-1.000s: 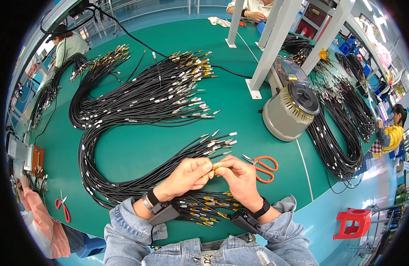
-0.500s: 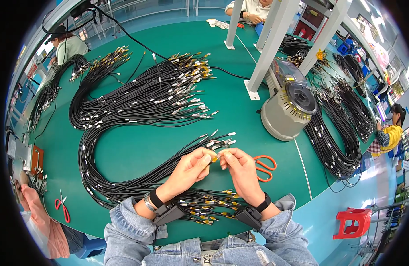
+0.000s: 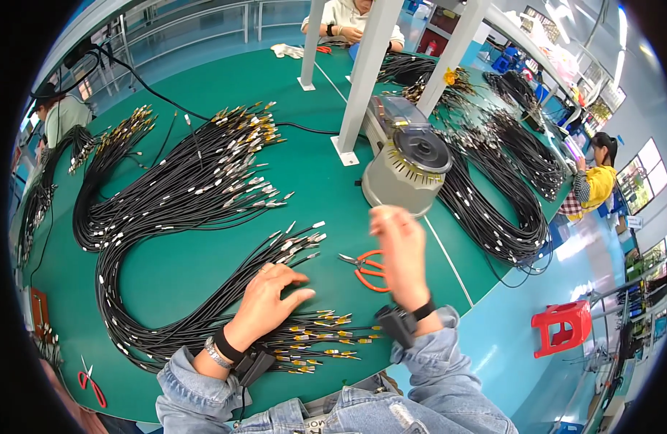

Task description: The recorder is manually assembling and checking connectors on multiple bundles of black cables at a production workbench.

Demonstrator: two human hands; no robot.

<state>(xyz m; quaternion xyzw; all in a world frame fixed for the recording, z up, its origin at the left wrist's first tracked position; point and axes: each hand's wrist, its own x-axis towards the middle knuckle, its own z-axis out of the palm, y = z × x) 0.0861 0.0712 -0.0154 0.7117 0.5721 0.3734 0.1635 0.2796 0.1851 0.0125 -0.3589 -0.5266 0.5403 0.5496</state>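
Note:
My left hand [image 3: 270, 298] rests flat on a bundle of black cables [image 3: 203, 311], fingers spread, beside the cable ends with silver tips [image 3: 297, 242]. Just below it lie cable ends with yellow-taped tips [image 3: 319, 340]. My right hand [image 3: 397, 249] is raised above the green table [image 3: 203, 267], blurred, reaching toward the grey round tape dispenser [image 3: 408, 170]. Whether its fingers pinch anything I cannot make out. Orange-handled scissors [image 3: 366, 269] lie on the table under the right hand.
A large loop of black cables [image 3: 196, 181] with metal ends fills the far left of the table. More cable bundles [image 3: 493, 210] lie right of the dispenser. White posts [image 3: 362, 87] stand behind it. Other people work at the far edges. A red stool [image 3: 563, 327] stands on the floor.
Both hands were together, working one cable end. They have parted: the left dropped flat onto the cables, the right lifted and moved right toward the dispenser.

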